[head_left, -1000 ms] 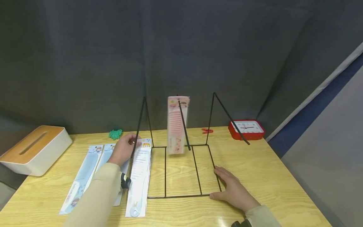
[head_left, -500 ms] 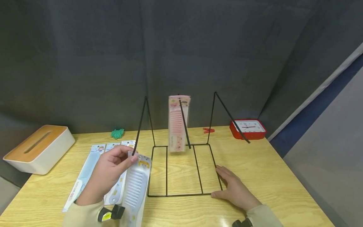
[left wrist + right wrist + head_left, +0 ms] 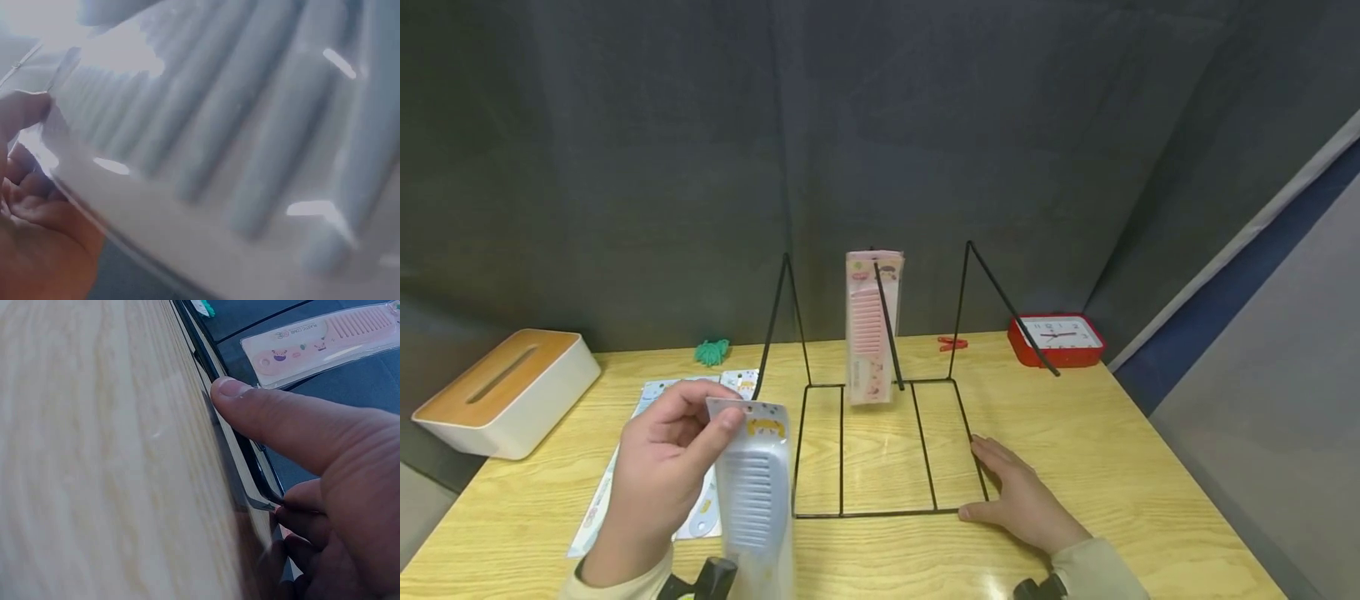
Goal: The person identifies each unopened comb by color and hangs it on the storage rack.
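Since a second ago you have lifted the pale blue plastic comb in its clear packet [image 3: 752, 492] off the wooden table [image 3: 1112, 467]. It now hangs left of the black wire rack [image 3: 880, 450], its top edge pinched between the thumb and fingers of your left hand [image 3: 658, 467]. Your right hand [image 3: 1018, 500] lies flat, fingers straight, against the rack's right base wire.

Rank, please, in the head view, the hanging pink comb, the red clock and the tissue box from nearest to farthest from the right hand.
From the right hand, pressed on the wire rack's front right corner:
1. Pink comb, hanging on the rack's middle hook, behind and left.
2. Red clock, at the table's back right.
3. Tissue box, at the far left edge.
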Motion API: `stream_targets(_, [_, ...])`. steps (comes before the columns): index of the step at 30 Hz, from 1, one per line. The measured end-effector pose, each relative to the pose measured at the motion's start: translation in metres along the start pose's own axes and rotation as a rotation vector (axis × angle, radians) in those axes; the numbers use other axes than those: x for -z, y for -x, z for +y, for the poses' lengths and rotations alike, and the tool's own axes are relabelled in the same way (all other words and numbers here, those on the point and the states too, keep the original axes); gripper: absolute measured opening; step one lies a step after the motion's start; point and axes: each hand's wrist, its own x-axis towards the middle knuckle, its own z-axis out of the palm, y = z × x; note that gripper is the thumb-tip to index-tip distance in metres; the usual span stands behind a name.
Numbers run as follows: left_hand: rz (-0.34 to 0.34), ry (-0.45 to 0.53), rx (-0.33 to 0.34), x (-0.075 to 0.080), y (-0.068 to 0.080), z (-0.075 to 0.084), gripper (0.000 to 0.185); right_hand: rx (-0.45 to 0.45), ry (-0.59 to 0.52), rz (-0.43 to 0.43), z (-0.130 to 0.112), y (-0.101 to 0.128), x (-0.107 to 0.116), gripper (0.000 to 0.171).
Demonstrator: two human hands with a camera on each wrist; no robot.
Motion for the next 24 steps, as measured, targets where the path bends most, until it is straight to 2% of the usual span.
stream_targets(3, [0.008, 0.009, 0.012, -0.001, -0.004, -0.002, 0.020, 0.001, 0.001, 0.002, 0.000, 0.000, 0.000, 0.107])
stream_targets(7, [0.019, -0.027, 0.021, -0.004, -0.009, -0.008, 0.019, 0.006, 0.002, 0.004, 0.000, 0.000, 0.000, 0.106])
stream_targets(11, [0.070, -0.111, 0.091, -0.007, -0.021, -0.016, 0.010, -0.001, 0.003, 0.001, 0.000, 0.000, 0.000, 0.107])
stream_targets(16, [0.099, -0.156, 0.205, -0.008, -0.049, -0.030, 0.013, -0.015, 0.004, 0.003, 0.001, -0.001, -0.001, 0.107])
stream_targets(24, [0.116, -0.253, 0.357, -0.008, -0.108, -0.056, 0.026, -0.004, 0.005, 0.010, 0.000, -0.001, -0.002, 0.105])
